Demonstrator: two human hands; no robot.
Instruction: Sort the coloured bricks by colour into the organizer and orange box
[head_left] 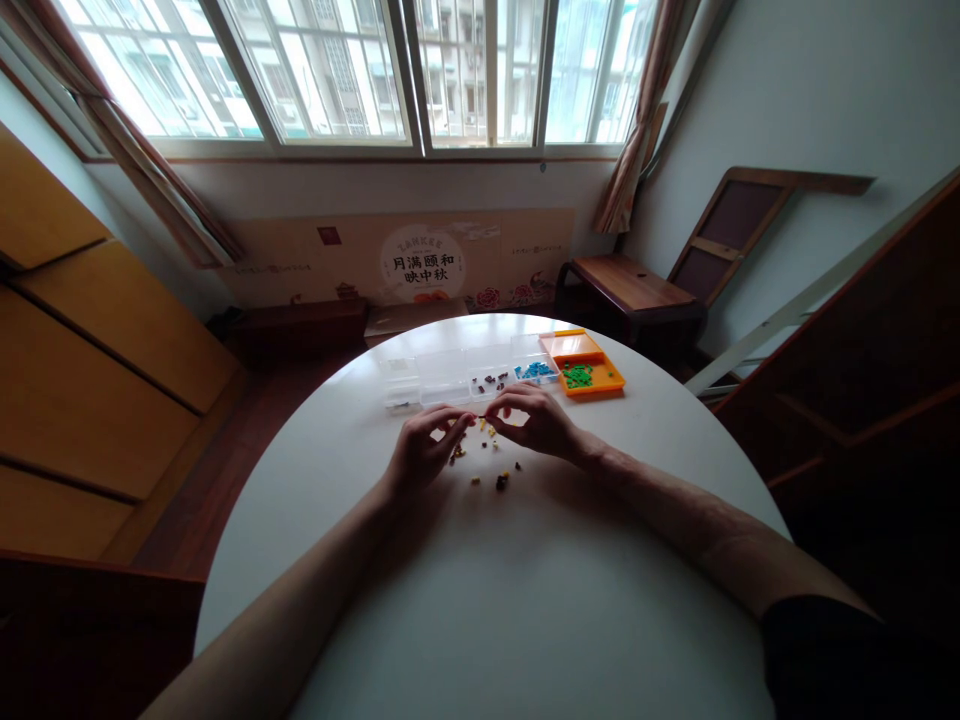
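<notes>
Left hand (424,443) and right hand (538,420) pinch one dark piece (481,417) between them; loose bits (501,483) dot the bench (495,600) below.

We are looking at a round white bench (525,610) that is carrying clear plastic boxes (442,378) towards its far edge, an open orange box (600,391) at their right end, and scattered dark pieces (501,483) and yellow pieces (475,481) nearer us.

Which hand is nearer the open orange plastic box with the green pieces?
Right. The right hand is left of the orange plastic box and nearer the camera; the left hand is farther left, beyond the right hand.
</notes>
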